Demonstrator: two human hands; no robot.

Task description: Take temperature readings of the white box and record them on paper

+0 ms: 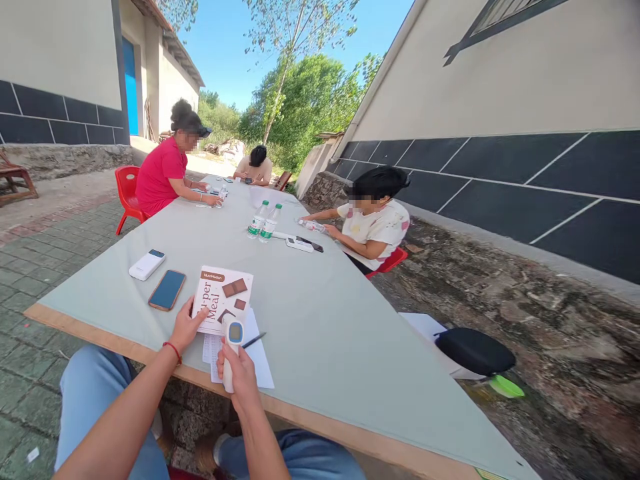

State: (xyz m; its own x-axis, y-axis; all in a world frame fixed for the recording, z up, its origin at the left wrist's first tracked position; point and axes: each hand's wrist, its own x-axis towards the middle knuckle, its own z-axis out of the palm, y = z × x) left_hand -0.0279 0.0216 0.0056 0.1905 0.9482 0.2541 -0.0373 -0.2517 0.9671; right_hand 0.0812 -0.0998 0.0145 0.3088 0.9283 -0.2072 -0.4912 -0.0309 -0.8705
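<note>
while its fingers [239, 365] wrap fully round the white handle, the right hand [241, 373] grips a handheld thermometer [231, 345] upright near the table's near edge, the device's small blue screen facing back toward the wearer. the right forearm rises from the lower frame, wrist roughly straight, above a blue-jeaned knee. the left hand [186, 328] lies flat and open, fingers spread and pressing on the lower left corner of a white-and-brown box [223, 298] printed with "meal"; it clasps nothing. a red string bracelet [173, 351] circles the left wrist, and that forearm slants in from the lower left. beneath the box and the thermometer sits a sheet of printed paper [260, 360], with a dark pen [254, 341] resting on it just right of the thermometer. a smartphone [167, 289] in an orange case lies just left of the box, and a white power bank [147, 264] lies beyond the phone. the pale green table [320, 320] stretches away, carrying two water bottles [263, 221] near its middle. three other people sit further along: one in a red top [161, 175] on a red chair at the left, one at the far end, and one in a white shirt [375, 227] at the right, hands on the tabletop. a black round bag [474, 350] lies on the stony ground to the right.
</note>
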